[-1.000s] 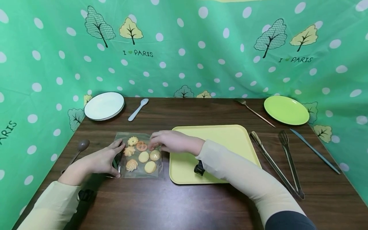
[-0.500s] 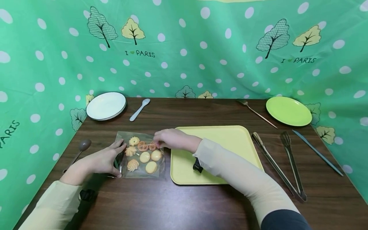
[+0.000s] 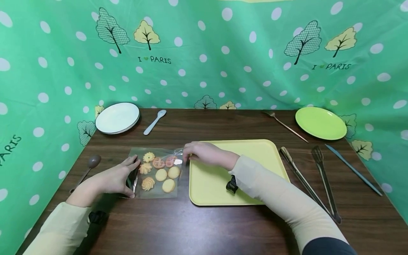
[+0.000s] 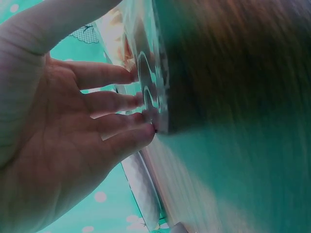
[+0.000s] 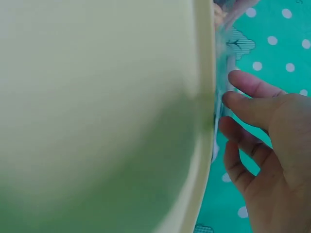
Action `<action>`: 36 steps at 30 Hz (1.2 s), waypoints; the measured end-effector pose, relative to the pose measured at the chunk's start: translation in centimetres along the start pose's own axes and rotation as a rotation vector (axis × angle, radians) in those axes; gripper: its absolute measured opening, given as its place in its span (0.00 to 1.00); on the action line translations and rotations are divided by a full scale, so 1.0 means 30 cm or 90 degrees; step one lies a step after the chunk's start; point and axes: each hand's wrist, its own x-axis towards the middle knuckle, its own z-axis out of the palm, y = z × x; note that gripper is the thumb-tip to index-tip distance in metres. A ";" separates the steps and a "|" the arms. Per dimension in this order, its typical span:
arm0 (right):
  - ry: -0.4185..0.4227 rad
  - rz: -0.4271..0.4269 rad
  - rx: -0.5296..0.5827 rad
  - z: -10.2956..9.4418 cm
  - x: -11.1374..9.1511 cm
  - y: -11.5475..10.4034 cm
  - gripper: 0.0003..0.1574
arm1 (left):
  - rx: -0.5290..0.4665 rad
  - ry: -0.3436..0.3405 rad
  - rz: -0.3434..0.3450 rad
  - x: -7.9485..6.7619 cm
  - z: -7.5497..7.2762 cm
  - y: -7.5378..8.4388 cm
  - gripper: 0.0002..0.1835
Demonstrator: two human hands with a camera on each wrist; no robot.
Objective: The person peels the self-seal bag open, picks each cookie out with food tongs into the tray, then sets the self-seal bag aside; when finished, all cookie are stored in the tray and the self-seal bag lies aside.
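A clear plastic bag (image 3: 154,194) lies flat at left of centre, with several cookies (image 3: 161,175) showing through it, some round and plain, some piped. Two pretzel-shaped cookies (image 3: 158,162) sit near its upper edge. My left hand (image 3: 115,179) steadies the bag's left side with fingers spread; in the left wrist view its straight fingertips touch the bag's edge (image 4: 163,92). My right hand (image 3: 208,154) is at the bag's upper right corner, where the film is creased. Its bent fingers (image 5: 239,162) stand apart in the right wrist view, right at the film's edge.
A yellow tray (image 3: 237,184) sits right of the bag, under my right forearm. Beyond it lie metal tongs (image 3: 306,180), a blue knife (image 3: 353,170), a fork (image 3: 287,126) and a green plate (image 3: 320,123). White plate (image 3: 118,118), pale spoon (image 3: 154,122) and brown spoon (image 3: 92,162) are at left.
My right hand has drawn rightward from over the cookies to the bag's edge, leaving a second pretzel-shaped cookie beside the first. My left hand stays in place.
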 end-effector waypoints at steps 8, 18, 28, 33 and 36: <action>0.032 0.036 -0.147 -0.036 -0.010 -0.074 0.18 | -0.006 0.003 -0.008 -0.001 -0.010 -0.014 0.65; -0.124 0.023 -0.232 0.027 -0.061 -0.188 0.16 | -0.036 0.028 -0.005 0.011 -0.036 -0.080 0.61; -0.114 0.052 -0.238 0.033 -0.099 -0.202 0.20 | -0.032 0.228 -0.004 0.058 -0.010 -0.097 0.23; -0.137 0.063 -0.216 0.029 -0.105 -0.201 0.24 | -0.025 0.265 -0.015 0.069 0.003 -0.099 0.15; -0.148 0.068 -0.211 0.023 -0.108 -0.204 0.26 | -0.019 0.292 -0.005 0.075 0.005 -0.104 0.09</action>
